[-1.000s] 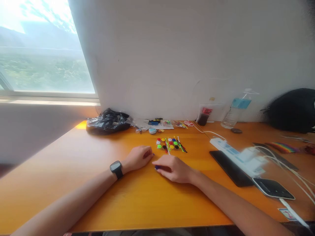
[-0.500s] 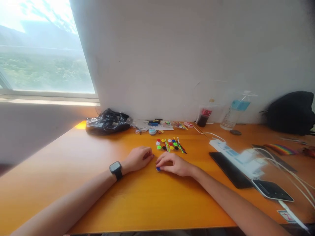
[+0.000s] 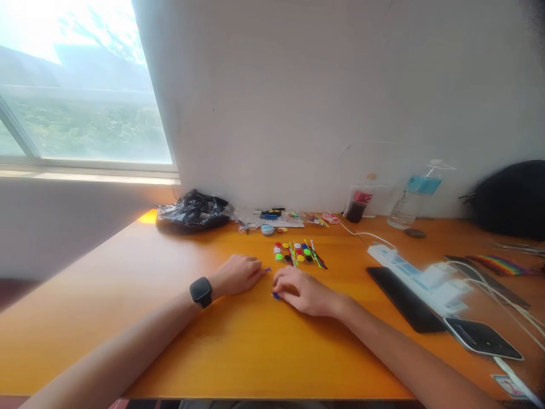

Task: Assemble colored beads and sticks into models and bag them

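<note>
My left hand (image 3: 238,274), a black watch (image 3: 201,292) on its wrist, rests on the orange table (image 3: 128,318) with fingers curled around a thin blue stick whose tip pokes out (image 3: 267,269). My right hand (image 3: 303,291) lies just to its right, fingers bent down over a small blue disc (image 3: 276,295) on the tabletop. Just beyond both hands lies a cluster of several small coloured discs and thin coloured sticks (image 3: 298,253).
A black plastic bag (image 3: 191,211) and small packets (image 3: 272,216) sit by the wall. A dark drink bottle (image 3: 356,204) and water bottle (image 3: 415,196) stand at the right. A power strip with cables (image 3: 419,275), a dark phone (image 3: 404,298), another phone (image 3: 483,338) and a black bag (image 3: 511,199) fill the right side.
My right hand has drawn in slightly toward the left hand, staying over the blue disc. The view has shifted a little; the left hand stays put.
</note>
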A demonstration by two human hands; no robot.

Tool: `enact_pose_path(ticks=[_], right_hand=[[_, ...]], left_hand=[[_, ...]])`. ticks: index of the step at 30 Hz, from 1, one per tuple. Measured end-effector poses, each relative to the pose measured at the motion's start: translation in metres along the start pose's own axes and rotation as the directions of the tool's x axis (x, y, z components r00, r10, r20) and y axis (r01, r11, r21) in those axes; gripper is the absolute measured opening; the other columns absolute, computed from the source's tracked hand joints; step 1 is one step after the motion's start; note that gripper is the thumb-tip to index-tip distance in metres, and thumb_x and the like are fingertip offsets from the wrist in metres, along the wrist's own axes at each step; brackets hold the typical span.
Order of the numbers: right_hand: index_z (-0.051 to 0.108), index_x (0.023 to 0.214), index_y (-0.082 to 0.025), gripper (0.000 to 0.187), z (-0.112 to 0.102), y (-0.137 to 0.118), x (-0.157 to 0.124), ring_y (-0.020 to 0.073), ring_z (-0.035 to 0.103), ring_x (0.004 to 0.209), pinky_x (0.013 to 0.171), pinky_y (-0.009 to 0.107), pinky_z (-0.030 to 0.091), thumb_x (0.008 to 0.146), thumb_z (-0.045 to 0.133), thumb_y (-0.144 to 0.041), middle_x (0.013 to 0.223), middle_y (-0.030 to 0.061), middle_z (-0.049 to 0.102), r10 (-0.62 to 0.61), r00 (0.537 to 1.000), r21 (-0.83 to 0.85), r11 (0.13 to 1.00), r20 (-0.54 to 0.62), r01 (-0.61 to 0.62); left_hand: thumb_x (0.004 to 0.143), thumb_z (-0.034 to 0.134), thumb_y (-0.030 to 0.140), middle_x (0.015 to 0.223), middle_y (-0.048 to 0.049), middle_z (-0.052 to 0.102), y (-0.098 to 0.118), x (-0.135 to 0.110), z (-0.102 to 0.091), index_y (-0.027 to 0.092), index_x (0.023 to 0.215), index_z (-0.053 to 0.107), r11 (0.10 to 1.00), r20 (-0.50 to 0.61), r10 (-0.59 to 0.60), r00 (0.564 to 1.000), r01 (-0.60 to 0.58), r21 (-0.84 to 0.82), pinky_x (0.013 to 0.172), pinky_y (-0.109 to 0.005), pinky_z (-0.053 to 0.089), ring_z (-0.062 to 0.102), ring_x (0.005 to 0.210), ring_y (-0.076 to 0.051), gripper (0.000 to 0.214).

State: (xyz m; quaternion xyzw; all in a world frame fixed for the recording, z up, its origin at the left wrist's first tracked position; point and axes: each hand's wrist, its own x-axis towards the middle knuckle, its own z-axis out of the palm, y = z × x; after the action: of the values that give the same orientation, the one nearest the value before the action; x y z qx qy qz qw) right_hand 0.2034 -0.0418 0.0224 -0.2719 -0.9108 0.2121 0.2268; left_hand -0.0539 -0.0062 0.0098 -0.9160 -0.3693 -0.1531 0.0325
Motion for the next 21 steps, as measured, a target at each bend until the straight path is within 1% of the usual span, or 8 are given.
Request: enact_pose_path(ticks=[4,6,10,13,15,17,19,21], right_hand=[[0.077,0.092,-0.02,0.013,0.004,0.006,0.0,0.02,0.068,0.101,0.095,0.033,0.053,0.095,0.064,-0.017,0.108,0.0089,0.073,-0.015,0.999,0.091,0.996,-0.03,0.017],[0.077,0.092,-0.02,0.012,0.004,0.009,-0.001,0.0202,0.068,0.102,0.096,0.033,0.052,0.094,0.065,-0.018,0.108,0.009,0.073,-0.012,0.999,0.123,0.992,-0.051,0.018],[0.078,0.095,-0.021,0.009,0.003,0.012,-0.003,0.0207,0.068,0.101,0.097,0.034,0.051,0.094,0.068,-0.022,0.106,0.0076,0.074,0.016,0.999,0.162,0.987,-0.048,-0.008],[0.077,0.099,-0.021,0.009,0.003,0.014,-0.005,0.0209,0.068,0.101,0.096,0.034,0.051,0.093,0.071,-0.024,0.105,0.0062,0.075,0.058,0.998,0.181,0.982,-0.032,-0.052],[0.075,0.103,-0.021,0.012,0.004,0.015,-0.005,0.021,0.069,0.098,0.092,0.033,0.053,0.093,0.071,-0.028,0.105,0.0061,0.075,0.141,0.985,0.206,0.971,-0.095,-0.119],[0.072,0.109,-0.02,0.018,0.003,0.017,-0.005,0.0205,0.068,0.096,0.089,0.033,0.054,0.095,0.069,-0.032,0.105,0.0065,0.074,0.211,0.958,0.241,0.957,-0.193,-0.162],[0.069,0.118,-0.02,0.025,0.002,0.017,-0.003,0.0198,0.067,0.094,0.087,0.033,0.054,0.097,0.066,-0.034,0.103,0.0064,0.073,0.232,0.937,0.274,0.949,-0.26,-0.158],[0.066,0.127,-0.021,0.033,0.0,0.016,-0.002,0.0189,0.067,0.091,0.085,0.032,0.054,0.099,0.064,-0.037,0.101,0.0057,0.071,0.232,0.936,0.305,0.941,-0.266,-0.146]], left_hand=[[0.111,0.037,0.043,0.078,-0.0057,0.067,0.005,0.0,-0.004,0.02,0.08,0.059,1.0,0.027,-0.016,0.999,0.016,0.025,0.059,-0.03,0.033,0.06,0.064,-0.018,0.045],[0.11,0.039,0.04,0.076,-0.0045,0.065,0.008,0.0,-0.004,0.02,0.08,0.057,0.999,0.018,-0.042,0.999,0.042,-0.008,0.058,-0.029,0.03,0.057,0.061,-0.017,0.04],[0.109,0.038,0.037,0.066,0.0009,0.055,0.011,0.001,0.0,0.021,0.079,0.05,0.971,0.002,-0.133,0.991,0.13,-0.199,0.054,-0.028,0.025,0.04,0.052,-0.013,0.036],[0.108,0.04,0.038,0.063,0.0046,0.046,0.01,0.002,0.008,0.02,0.076,0.044,0.917,-0.018,-0.141,0.99,0.123,-0.381,0.055,-0.025,0.025,0.031,0.054,-0.011,0.037],[0.106,0.044,0.036,0.063,0.0061,0.041,0.009,0.002,0.013,0.019,0.073,0.04,0.876,-0.037,-0.137,0.99,0.103,-0.471,0.054,-0.023,0.026,0.029,0.057,-0.01,0.038],[0.103,0.051,0.034,0.063,0.0069,0.039,0.009,0.002,0.017,0.019,0.071,0.039,0.846,-0.062,-0.139,0.988,0.086,-0.527,0.054,-0.022,0.026,0.029,0.058,-0.009,0.037],[0.098,0.059,0.033,0.064,0.0072,0.041,0.01,0.001,0.02,0.018,0.071,0.041,0.831,-0.089,-0.136,0.987,0.065,-0.552,0.055,-0.02,0.028,0.032,0.059,-0.008,0.036],[0.096,0.064,0.032,0.065,0.0068,0.046,0.013,0.001,0.021,0.018,0.072,0.045,0.829,-0.108,-0.117,0.987,0.037,-0.559,0.057,-0.019,0.031,0.036,0.06,-0.008,0.033]])
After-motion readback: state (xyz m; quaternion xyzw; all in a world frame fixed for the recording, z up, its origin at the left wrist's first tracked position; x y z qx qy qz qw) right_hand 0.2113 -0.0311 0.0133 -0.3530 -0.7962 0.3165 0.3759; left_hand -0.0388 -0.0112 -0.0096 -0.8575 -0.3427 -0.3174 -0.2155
